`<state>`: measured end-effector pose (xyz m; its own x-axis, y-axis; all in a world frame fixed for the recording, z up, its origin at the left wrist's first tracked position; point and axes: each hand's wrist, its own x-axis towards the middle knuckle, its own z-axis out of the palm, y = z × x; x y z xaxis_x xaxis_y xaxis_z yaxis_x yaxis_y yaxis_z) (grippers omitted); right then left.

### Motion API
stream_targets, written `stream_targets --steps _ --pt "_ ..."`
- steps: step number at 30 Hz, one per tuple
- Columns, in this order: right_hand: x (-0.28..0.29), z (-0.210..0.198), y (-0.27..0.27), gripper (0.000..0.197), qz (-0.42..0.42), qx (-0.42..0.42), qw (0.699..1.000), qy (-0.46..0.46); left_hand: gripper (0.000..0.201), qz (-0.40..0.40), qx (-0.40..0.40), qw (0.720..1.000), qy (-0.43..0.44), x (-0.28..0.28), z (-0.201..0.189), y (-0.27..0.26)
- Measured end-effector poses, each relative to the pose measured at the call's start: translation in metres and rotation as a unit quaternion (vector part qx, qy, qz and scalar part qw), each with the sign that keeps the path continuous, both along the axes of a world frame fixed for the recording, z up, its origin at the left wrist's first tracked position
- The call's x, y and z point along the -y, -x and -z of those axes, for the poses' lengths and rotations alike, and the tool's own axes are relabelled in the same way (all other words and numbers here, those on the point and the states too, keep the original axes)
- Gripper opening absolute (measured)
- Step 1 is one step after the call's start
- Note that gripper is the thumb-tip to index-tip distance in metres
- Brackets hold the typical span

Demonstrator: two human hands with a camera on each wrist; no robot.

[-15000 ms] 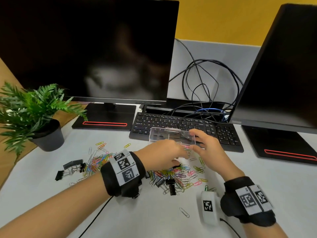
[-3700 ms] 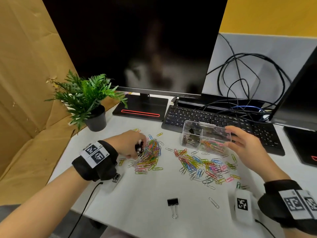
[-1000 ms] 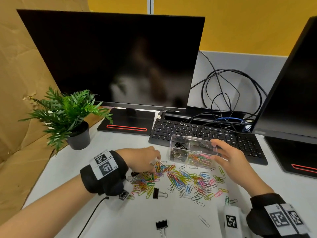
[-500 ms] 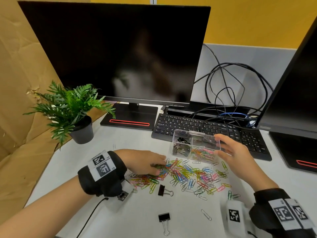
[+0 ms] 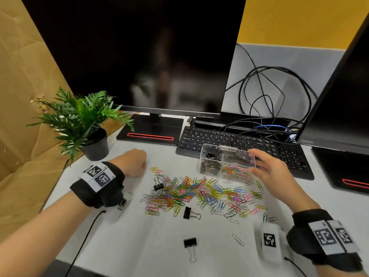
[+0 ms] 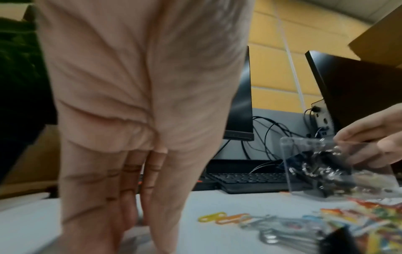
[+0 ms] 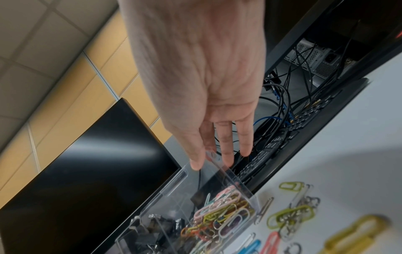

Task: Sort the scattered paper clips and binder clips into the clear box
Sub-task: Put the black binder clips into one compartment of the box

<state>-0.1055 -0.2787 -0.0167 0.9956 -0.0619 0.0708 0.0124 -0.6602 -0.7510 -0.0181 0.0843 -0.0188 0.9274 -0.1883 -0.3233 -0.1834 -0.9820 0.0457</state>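
A clear box (image 5: 227, 149) (image 6: 304, 154) (image 7: 174, 189) stands tilted in front of the keyboard. Black binder clips fill its left compartment and coloured paper clips (image 5: 235, 172) its right one. My right hand (image 5: 253, 161) (image 7: 212, 163) pinches the box's right end wall, thumb on one side, fingers on the other. A pile of coloured paper clips (image 5: 199, 192) lies on the white table. Three binder clips (image 5: 158, 185) (image 5: 187, 212) (image 5: 189, 242) lie loose. My left hand (image 5: 139, 162) (image 6: 135, 218) is left of the pile, fingertips gathered on the table. What is under them is hidden.
A potted plant (image 5: 89, 126) stands at the left. The keyboard (image 5: 239, 140) and two monitors (image 5: 139, 56) (image 5: 349, 96) line the back, with tangled cables (image 5: 269, 96) between them. A single silver clip (image 5: 237, 239) lies near the front edge. Cardboard (image 5: 20, 96) borders the left side.
My left hand has left the pile and moved left and back onto bare table. My right hand keeps its hold on the box.
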Motion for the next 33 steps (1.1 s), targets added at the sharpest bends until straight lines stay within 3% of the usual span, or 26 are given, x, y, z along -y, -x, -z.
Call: stream_targets --steps 4,7,9,12,15,17,22,26,30,33 --pt "0.001 0.001 0.0 0.051 -0.006 0.002 1.0 0.004 0.028 0.075 -0.039 0.989 0.118 0.025 0.001 0.008" --pt "0.001 0.001 0.0 0.051 -0.009 0.005 1.0 0.003 0.04 0.094 -0.058 0.982 0.154 0.029 -0.006 0.016" --pt "0.001 0.001 0.0 0.05 -0.009 0.004 1.0 0.002 0.049 0.081 -0.061 0.988 0.115 0.022 -0.014 0.021" --pt "0.002 0.003 -0.002 0.051 -0.008 0.004 1.0 -0.002 0.054 0.031 -0.11 0.993 -0.024 0.008 -0.026 0.033" --pt "0.002 0.004 -0.003 0.051 -0.009 0.005 1.0 -0.004 0.05 0.006 -0.157 0.979 -0.126 0.002 -0.03 0.045" --pt "0.002 0.004 -0.003 0.051 -0.009 0.004 1.0 -0.002 0.044 0.013 -0.152 0.979 -0.138 0.002 -0.024 0.049" --pt "0.002 0.004 -0.002 0.052 -0.006 0.002 1.0 0.007 0.022 0.045 -0.13 0.99 0.022 0.018 -0.015 0.042" --pt "0.001 0.003 -0.001 0.052 -0.005 0.004 1.0 0.007 0.024 0.077 -0.115 0.984 0.115 0.047 -0.009 0.041" --pt "0.002 0.003 -0.002 0.053 -0.004 0.002 1.0 0.008 0.016 0.072 -0.084 0.979 0.173 0.056 -0.007 0.034" --pt "0.002 0.004 -0.002 0.053 -0.002 0.001 1.0 0.005 0.011 0.054 -0.015 0.977 0.204 0.057 -0.01 0.027"
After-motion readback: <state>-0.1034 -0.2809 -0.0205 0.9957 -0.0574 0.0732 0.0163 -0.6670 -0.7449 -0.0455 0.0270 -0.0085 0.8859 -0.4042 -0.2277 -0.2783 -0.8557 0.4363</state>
